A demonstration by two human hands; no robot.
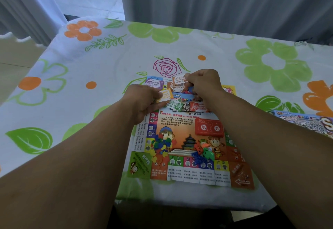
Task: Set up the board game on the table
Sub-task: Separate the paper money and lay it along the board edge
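Observation:
A colourful paper game board (187, 173) lies flat in the middle of the table. Over its far half, my left hand (142, 101) pinches a yellow play-money note (166, 94). My right hand (203, 83) holds an orange note (179, 79) just beyond it. More notes lie spread on the board: a purple one (154, 83), a green one (174, 105) and a red one (198, 106). A red card deck (210, 127) sits on the board's centre. Small coloured house pieces (162, 146) are heaped at left, player pawns and a die (204, 154) at lower centre.
The table wears a white cloth (81, 70) with green and orange flowers. The game box (306, 122) lies at the right edge. Grey curtains (225, 0) hang behind the table. The near table edge is just below the board.

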